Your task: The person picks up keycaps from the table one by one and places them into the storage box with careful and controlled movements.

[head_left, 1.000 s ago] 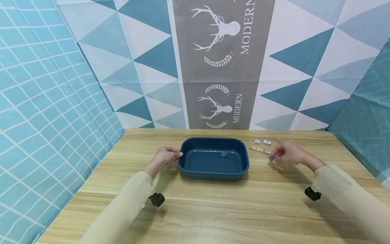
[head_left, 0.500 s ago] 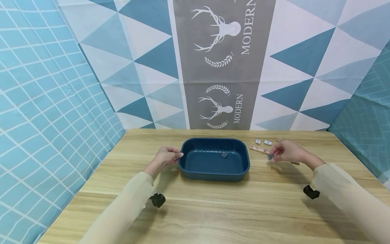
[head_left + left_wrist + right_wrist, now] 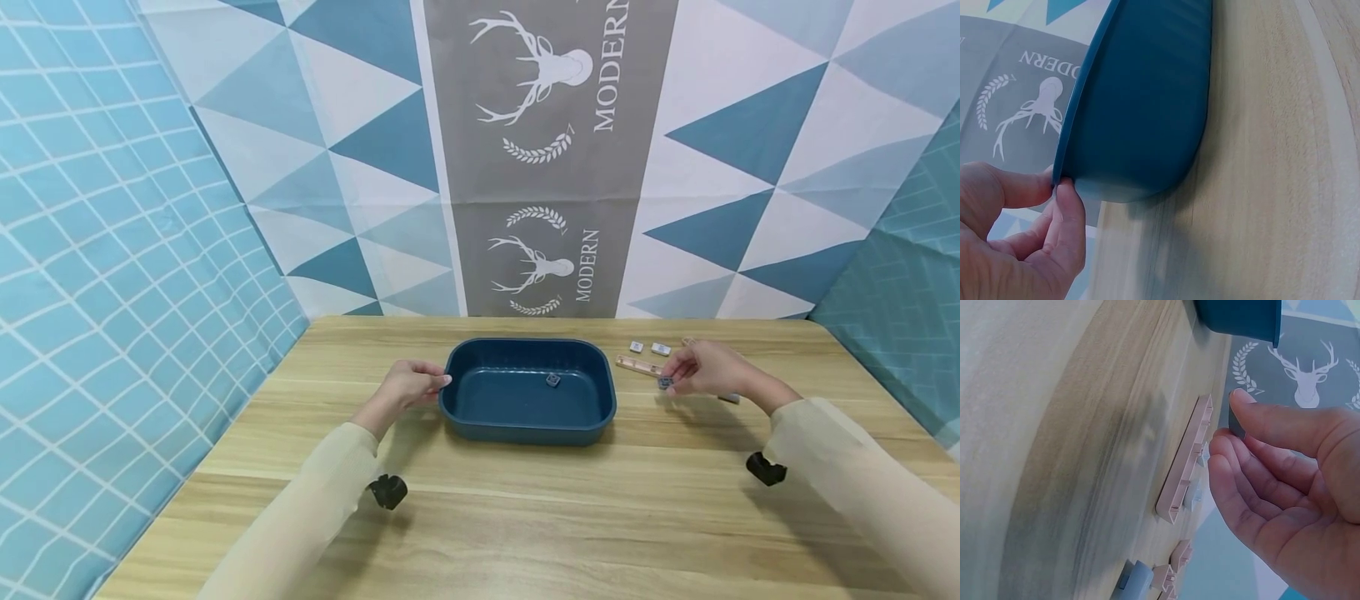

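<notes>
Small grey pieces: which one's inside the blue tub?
The lone piece in the blue tub, right of centre. The held piece is pinched by the right hand; another piece lies on the table.

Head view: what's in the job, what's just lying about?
Job, apparently:
Blue tub, pinched by left hand
Held gray piece, in right hand
Similar piece inside tub

Lying about, seemingly:
Two white pieces
Pink strips
Loose gray piece, possibly next

Soft shadows cross the table (image 3: 525, 517) in the bright head view; both wrist views look dimmer.
</notes>
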`<state>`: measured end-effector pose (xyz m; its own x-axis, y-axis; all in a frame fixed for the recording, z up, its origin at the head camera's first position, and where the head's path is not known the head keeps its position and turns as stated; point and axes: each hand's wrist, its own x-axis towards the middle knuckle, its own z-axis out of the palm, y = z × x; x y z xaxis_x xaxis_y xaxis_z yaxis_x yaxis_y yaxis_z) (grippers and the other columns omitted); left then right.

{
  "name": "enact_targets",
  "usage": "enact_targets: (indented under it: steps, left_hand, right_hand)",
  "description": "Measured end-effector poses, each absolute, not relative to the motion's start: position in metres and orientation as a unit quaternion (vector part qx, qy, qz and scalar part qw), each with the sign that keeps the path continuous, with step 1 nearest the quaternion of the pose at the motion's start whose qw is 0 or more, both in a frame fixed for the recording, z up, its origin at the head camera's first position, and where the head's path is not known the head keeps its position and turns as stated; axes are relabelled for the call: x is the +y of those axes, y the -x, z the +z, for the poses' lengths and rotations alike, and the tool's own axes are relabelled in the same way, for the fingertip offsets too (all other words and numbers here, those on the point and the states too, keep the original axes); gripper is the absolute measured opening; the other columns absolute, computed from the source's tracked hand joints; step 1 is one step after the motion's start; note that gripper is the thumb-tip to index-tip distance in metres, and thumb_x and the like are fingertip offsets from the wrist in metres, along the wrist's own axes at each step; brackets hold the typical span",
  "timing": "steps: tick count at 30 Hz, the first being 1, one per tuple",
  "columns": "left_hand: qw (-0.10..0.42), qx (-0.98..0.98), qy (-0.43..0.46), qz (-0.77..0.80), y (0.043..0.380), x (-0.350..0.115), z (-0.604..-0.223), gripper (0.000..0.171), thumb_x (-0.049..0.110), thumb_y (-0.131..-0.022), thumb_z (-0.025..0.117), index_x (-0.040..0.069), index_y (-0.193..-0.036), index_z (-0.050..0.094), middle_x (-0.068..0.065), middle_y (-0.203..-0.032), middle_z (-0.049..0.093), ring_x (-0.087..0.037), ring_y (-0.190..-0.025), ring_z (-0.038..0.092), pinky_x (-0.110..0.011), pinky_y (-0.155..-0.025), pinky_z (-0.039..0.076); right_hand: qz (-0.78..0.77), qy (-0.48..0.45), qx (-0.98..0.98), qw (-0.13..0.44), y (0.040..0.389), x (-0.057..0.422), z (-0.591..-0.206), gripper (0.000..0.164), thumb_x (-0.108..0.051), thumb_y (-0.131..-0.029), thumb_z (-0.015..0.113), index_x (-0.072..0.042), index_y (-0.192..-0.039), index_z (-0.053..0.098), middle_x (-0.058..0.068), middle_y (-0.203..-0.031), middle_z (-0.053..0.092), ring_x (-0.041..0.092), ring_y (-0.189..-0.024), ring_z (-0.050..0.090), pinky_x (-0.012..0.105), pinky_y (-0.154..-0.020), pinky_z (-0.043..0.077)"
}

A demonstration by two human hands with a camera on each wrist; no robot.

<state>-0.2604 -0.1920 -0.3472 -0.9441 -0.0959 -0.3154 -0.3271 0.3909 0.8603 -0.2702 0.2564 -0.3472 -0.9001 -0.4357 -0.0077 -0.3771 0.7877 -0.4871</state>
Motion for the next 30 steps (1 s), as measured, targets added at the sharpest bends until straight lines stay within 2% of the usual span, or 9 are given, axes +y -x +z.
enact_targets:
  steps: [4,6,10,17,21,30]
  left_hand:
    - [0.11,0.828,0.127,0.534,0.261,-0.192,-0.346,0.026,0.012,-0.091,0.065,-0.002,-0.114,0.063,-0.014,-0.106,0.062,-0.014,-0.08,0.062,-0.032,-0.087,0.06]
    - [0.11,0.828,0.126,0.535,0.261,-0.191,-0.346,0.027,0.011,-0.091,0.065,-0.003,-0.114,0.062,-0.014,-0.105,0.062,-0.014,-0.079,0.062,-0.033,-0.088,0.059]
    - [0.11,0.825,0.126,0.54,0.26,-0.191,-0.346,0.026,0.01,-0.091,0.065,-0.003,-0.114,0.062,-0.012,-0.103,0.062,-0.013,-0.078,0.061,-0.034,-0.089,0.059]
    - [0.106,0.827,0.126,0.537,0.259,-0.191,-0.347,0.026,0.01,-0.091,0.065,-0.003,-0.113,0.063,-0.012,-0.101,0.062,-0.012,-0.077,0.061,-0.029,-0.083,0.06]
    - [0.106,0.828,0.125,0.536,0.26,-0.191,-0.346,0.026,0.011,-0.091,0.065,-0.003,-0.113,0.063,-0.012,-0.102,0.062,-0.012,-0.076,0.061,-0.029,-0.083,0.06]
    - [0.11,0.828,0.126,0.535,0.26,-0.193,-0.347,0.027,0.012,-0.092,0.064,-0.003,-0.114,0.062,-0.013,-0.104,0.062,-0.013,-0.077,0.061,-0.033,-0.088,0.06]
  right_hand:
    - [-0.262,0.215,0.938,0.071,0.272,0.257,-0.346,0.014,-0.008,-0.081,0.074,-0.001,-0.093,0.07,0.004,-0.084,0.069,0.007,-0.075,0.059,0.019,-0.068,0.053]
    - [-0.268,0.216,0.936,0.073,0.273,0.257,-0.345,0.015,-0.008,-0.081,0.075,0.0,-0.093,0.07,0.006,-0.085,0.068,0.008,-0.075,0.059,0.017,-0.065,0.052]
    - [-0.274,0.223,0.933,0.074,0.274,0.256,-0.342,0.015,-0.008,-0.081,0.075,0.0,-0.093,0.07,0.009,-0.085,0.068,0.009,-0.074,0.06,0.017,-0.065,0.053]
    - [-0.284,0.223,0.928,0.088,0.275,0.256,-0.339,0.015,-0.006,-0.083,0.073,0.002,-0.095,0.069,0.012,-0.088,0.069,0.011,-0.076,0.061,0.018,-0.064,0.054]
    - [-0.284,0.225,0.927,0.095,0.275,0.255,-0.336,0.015,-0.006,-0.083,0.073,0.003,-0.094,0.069,0.013,-0.088,0.07,0.011,-0.076,0.061,0.018,-0.064,0.054]
    - [-0.264,0.229,0.932,0.097,0.273,0.249,-0.331,0.016,-0.01,-0.082,0.074,0.0,-0.093,0.07,0.006,-0.085,0.07,0.01,-0.074,0.06,0.019,-0.063,0.053]
